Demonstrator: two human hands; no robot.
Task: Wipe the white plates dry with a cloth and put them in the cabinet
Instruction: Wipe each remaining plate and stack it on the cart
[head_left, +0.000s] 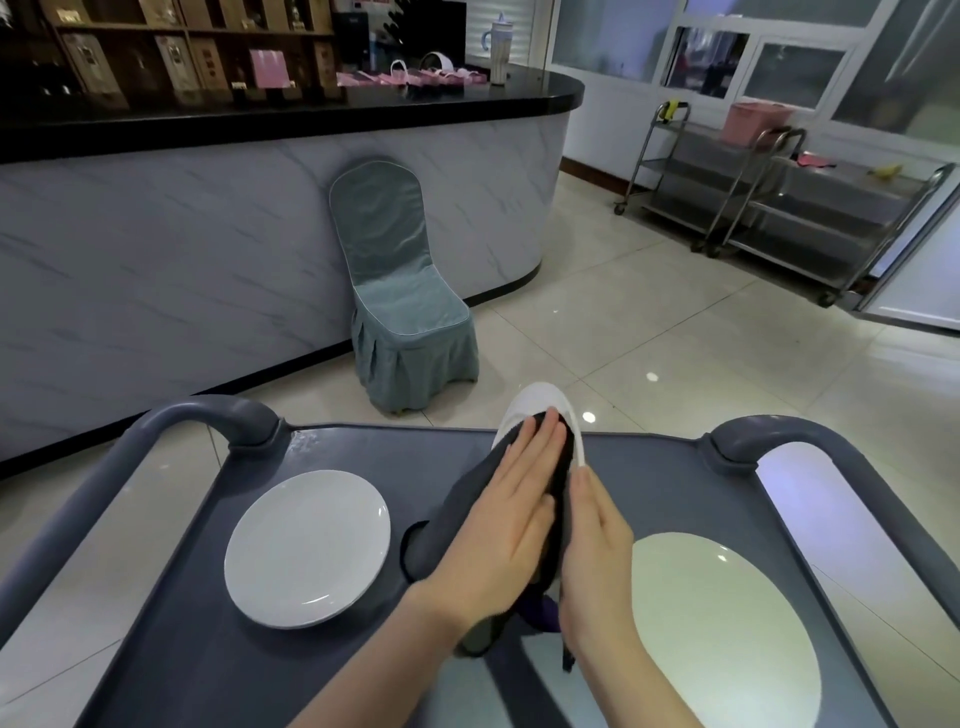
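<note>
Not far along by the look of it. The grey cart (171, 649) has two white plates lying flat on it: the big plate (727, 634) just right of the fingers and nearer the person, and the smaller plate (306, 545) off to their left. Can't tell if either is dry yet, and nothing's gone into a cabinet that I can see, so I'd guess most of the job is left. The dark cloth (452, 509) is draped over the third plate (535, 400), which is up off the cart and tilted nearly on edge. The left hand (498, 535) is flat, fingers (540, 447) straight and together, pressing the cloth onto the plate's face. The right hand (597, 551) steadies the plate's right rim from the other side; it looks like a grip, but most of its fingers are hidden behind.
</note>
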